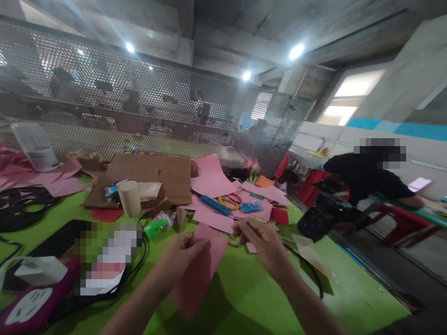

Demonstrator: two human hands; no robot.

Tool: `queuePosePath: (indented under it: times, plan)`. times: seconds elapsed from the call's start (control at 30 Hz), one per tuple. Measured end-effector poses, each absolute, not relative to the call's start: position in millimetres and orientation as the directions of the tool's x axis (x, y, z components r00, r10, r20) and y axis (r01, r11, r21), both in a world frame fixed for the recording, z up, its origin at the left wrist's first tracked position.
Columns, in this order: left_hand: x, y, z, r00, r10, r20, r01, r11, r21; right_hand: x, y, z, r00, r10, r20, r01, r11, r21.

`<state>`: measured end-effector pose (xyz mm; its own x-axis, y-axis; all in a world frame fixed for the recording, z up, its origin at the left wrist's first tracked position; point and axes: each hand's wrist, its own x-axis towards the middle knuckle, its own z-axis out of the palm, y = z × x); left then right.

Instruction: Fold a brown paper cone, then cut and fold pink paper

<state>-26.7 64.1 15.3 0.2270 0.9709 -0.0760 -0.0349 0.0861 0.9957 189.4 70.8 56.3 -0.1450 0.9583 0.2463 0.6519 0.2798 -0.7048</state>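
Observation:
My left hand (185, 256) grips a sheet of pink paper (204, 274) by its left side, thumb on top. The sheet hangs tilted over the green table and narrows toward its lower end. To the right of the sheet, my right hand (256, 239) has its fingers drawn together in a pinch. A small thin thing (233, 243) shows just below those fingertips; I cannot make out what it is or whether it is held. More pink sheets (213, 179) and a blue tube-like thing (215, 205) lie beyond my hands.
On the green table (356, 284), a cardboard piece (148, 165), a paper roll (129, 199) and a green wrapped item (157, 226) stand left. A white charger (41, 271) lies near left. A black cable (310, 270) runs right. Mesh partition (139, 107) behind; a person (366, 181) sits right.

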Motion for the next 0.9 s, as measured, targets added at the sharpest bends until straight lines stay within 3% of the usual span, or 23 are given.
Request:
queuePosePath:
  times: [0.03, 0.07, 0.2, 0.43, 0.67, 0.9]
  plan:
    - [-27.6, 66.9, 15.5, 0.224, 0.971, -0.085, -0.045, 0.098, 0.994, 197.3, 82.9, 63.0, -0.147, 0.948, 0.281, 0.807, 0.279, -0.521]
    - [-28.8, 69.1, 14.9, 0.220, 0.970, -0.101, -0.059, 0.117, 0.991, 204.5, 96.7, 68.6, -0.141, 0.950, 0.279, 0.857, 0.258, -0.445]
    - [-34.4, 73.5, 6.7, 0.222, 0.961, -0.164, -0.137, 0.197, 0.971, 219.0, 159.3, 73.0, -0.147, 0.967, 0.206, 0.952, 0.195, -0.235]
    - [-42.2, 76.9, -1.9, 0.233, 0.960, -0.154, -0.234, 0.210, 0.949, 204.6, 230.4, 38.1, -0.109, 0.991, 0.077, 0.992, 0.103, 0.075]
    - [-44.1, 81.2, -1.7, 0.214, 0.970, -0.113, -0.225, 0.161, 0.961, 198.6, 239.9, 52.9, -0.117, 0.989, 0.087, 0.980, 0.101, 0.174]
    - [-45.9, 78.6, 8.8, 0.200, 0.975, -0.100, -0.250, 0.149, 0.957, 221.8, 215.1, 115.9, -0.210, 0.977, 0.041, 0.974, 0.205, 0.098]
